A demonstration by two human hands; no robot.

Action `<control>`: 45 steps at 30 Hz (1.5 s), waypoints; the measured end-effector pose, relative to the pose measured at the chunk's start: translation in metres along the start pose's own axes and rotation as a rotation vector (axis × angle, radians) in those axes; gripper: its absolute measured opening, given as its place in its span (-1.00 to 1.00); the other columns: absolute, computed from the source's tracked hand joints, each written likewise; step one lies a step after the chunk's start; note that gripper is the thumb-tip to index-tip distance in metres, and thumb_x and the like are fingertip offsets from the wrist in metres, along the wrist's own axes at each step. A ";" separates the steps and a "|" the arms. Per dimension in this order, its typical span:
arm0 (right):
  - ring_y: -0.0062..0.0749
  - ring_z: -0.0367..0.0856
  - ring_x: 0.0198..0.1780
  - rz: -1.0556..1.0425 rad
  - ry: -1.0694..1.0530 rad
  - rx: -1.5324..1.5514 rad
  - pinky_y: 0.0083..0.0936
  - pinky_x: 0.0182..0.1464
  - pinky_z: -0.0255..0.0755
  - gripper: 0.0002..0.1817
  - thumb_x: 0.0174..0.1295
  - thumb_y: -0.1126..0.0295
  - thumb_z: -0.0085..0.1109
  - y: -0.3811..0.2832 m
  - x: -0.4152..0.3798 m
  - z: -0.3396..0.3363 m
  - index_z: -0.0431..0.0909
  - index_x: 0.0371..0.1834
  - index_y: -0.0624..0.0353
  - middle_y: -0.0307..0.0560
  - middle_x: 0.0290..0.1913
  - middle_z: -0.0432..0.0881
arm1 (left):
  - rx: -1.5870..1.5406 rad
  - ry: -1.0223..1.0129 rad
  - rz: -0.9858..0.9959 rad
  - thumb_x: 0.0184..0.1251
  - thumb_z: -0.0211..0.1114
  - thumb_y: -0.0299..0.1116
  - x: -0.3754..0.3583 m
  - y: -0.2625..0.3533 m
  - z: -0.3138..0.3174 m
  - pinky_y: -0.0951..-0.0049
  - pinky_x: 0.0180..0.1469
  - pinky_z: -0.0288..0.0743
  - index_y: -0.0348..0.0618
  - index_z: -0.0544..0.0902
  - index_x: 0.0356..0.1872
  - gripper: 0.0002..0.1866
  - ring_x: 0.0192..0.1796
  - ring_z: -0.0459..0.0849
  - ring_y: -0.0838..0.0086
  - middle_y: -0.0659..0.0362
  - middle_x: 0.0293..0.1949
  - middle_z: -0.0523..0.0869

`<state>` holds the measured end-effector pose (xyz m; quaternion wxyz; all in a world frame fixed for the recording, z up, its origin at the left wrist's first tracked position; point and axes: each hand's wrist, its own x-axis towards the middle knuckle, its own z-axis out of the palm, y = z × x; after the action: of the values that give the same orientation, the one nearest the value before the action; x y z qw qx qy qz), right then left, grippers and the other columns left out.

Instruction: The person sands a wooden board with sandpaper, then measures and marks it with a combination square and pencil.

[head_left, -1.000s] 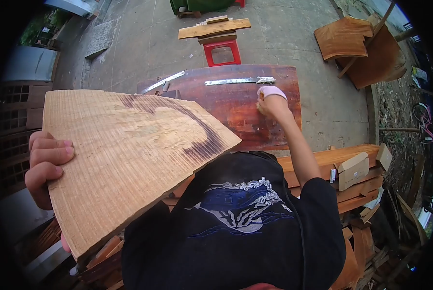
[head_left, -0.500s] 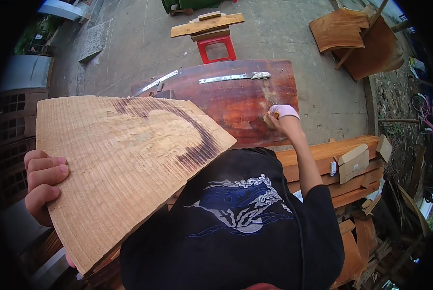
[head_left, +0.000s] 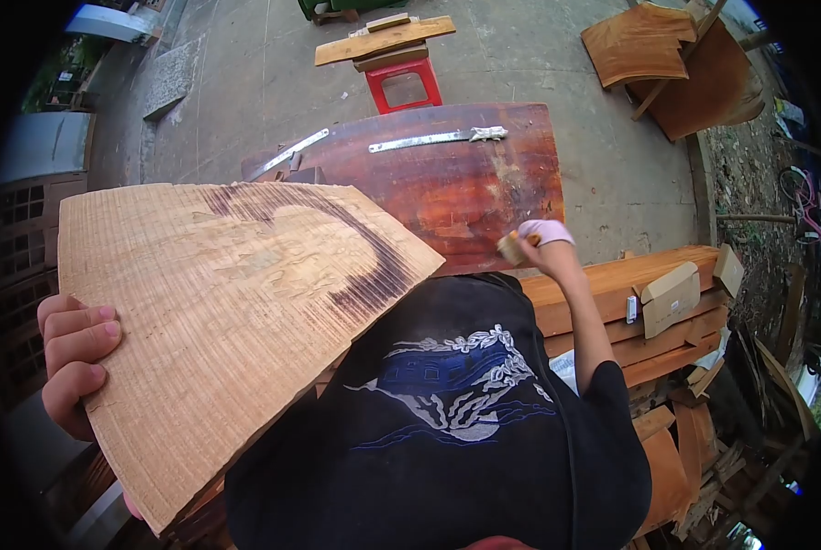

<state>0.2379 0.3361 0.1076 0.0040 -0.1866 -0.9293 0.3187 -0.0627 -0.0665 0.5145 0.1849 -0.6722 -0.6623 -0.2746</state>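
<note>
My left hand (head_left: pixel 76 357) grips the lower left edge of a wide, pale wooden board (head_left: pixel 209 348), its fingers wrapped over the top face. The board leans in front of me and shows a dark purplish streak near its far edge. In my right hand (head_left: pixel 546 243), which has a pale pink covering over its back, is a brush (head_left: pixel 513 247) with tan bristles. The brush is over the near right part of a reddish-brown wooden tabletop (head_left: pixel 447 197). A flat metal strip (head_left: pixel 429 140) with a wrapped end lies farther back on that top.
Another metal strip (head_left: pixel 291 153) lies at the tabletop's left, partly behind the board. Beyond the table stands a red stool (head_left: pixel 403 84) with planks on it. Stacked timber (head_left: pixel 603 284) with a piece of cardboard (head_left: pixel 672 301) is at my right; large wooden slabs (head_left: pixel 635 46) lean farther back.
My right hand and the brush have moved nearer to me, towards the tabletop's front right corner. My left hand keeps its grip on the board. The view has shifted slightly.
</note>
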 end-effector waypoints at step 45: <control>-0.04 0.80 -0.19 0.093 0.300 0.073 -0.21 -0.08 0.66 -0.83 0.38 0.31 0.33 -0.016 0.107 0.000 0.78 -0.24 0.18 0.09 -0.22 0.83 | 0.000 0.008 -0.025 0.21 -0.19 0.86 0.000 0.016 0.002 0.05 -0.09 0.37 -0.09 0.39 -0.16 0.02 -0.33 0.64 0.27 0.03 -0.35 0.68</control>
<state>0.1328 0.3615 0.1051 0.1347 -0.2746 -0.8964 0.3207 -0.0470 -0.0659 0.5151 0.1840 -0.6627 -0.6700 -0.2794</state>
